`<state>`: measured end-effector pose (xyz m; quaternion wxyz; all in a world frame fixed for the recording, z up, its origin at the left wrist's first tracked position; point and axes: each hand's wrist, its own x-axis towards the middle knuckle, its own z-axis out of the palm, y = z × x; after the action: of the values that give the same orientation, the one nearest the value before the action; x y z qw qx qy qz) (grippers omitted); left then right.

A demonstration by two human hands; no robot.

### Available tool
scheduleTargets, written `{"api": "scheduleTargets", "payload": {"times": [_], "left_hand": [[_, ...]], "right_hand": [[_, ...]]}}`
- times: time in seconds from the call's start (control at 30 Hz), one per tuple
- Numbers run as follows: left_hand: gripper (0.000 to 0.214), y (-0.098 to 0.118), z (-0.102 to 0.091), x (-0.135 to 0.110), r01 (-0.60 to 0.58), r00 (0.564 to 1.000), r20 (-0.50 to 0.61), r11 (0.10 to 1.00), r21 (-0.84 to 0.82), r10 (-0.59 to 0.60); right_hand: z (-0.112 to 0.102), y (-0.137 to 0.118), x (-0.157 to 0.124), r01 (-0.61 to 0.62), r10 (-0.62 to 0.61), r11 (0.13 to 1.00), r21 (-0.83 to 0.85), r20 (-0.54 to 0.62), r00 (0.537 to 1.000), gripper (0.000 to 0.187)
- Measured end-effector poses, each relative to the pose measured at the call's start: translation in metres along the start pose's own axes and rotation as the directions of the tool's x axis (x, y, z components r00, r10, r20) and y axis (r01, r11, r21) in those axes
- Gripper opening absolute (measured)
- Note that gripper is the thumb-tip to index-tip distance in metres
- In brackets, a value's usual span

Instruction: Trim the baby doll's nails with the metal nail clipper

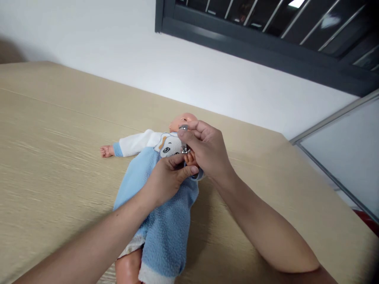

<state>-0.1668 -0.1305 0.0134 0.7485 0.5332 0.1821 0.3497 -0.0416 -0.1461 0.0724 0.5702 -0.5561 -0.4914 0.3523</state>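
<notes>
A baby doll (160, 221) in a blue and white fleece suit lies on its back on the table. My left hand (170, 173) is closed around one of the doll's hands (190, 159), thumb in front. Between the thumb and fingers of my right hand (207, 146) is a silver nail clipper (184, 146), its lower end at the doll's fingertips. Whether the jaws touch a finger I cannot tell. The doll's other arm (133, 142) stretches out to the left. My right hand partly covers the doll's head (180, 119).
The pale wooden table (59, 165) reaches back to a white wall (103, 43). A dark-framed window (251, 43) with bars is set in the wall at upper right. Along the right side stands a metal-edged panel (349, 154), with something red (367, 221) below it.
</notes>
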Motion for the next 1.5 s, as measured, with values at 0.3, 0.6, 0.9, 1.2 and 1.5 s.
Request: {"api": "scheduleTargets", "payload": {"times": [0.3,0.6,0.9,1.2,1.5], "left_hand": [[0.044,-0.005,-0.001,0.0,0.012,0.999,0.032,1.0,0.0,-0.012],[0.044,-0.007,-0.001,0.001,0.01,1.0,0.028,1.0,0.004,-0.01],[0.043,-0.007,-0.002,0.0,0.013,1.0,0.021,1.0,0.009,-0.013],[0.04,-0.006,0.0,0.0,-0.007,1.0,0.015,1.0,0.026,0.006],[0.034,-0.009,-0.001,0.0,-0.009,1.0,0.014,0.997,0.073,0.008]], "right_hand": [[-0.007,-0.003,0.006,-0.15,0.133,0.985,0.084,0.183,0.974,0.037],[-0.007,-0.005,0.004,-0.166,0.152,0.985,0.05,0.217,0.964,0.037],[-0.008,-0.003,0.004,-0.158,0.152,0.987,0.011,0.202,0.967,0.034],[-0.007,0.004,0.009,-0.267,0.229,0.943,0.197,0.196,0.953,0.03],[-0.01,0.004,0.011,-0.307,0.237,0.924,0.229,0.289,0.928,0.032]]}}
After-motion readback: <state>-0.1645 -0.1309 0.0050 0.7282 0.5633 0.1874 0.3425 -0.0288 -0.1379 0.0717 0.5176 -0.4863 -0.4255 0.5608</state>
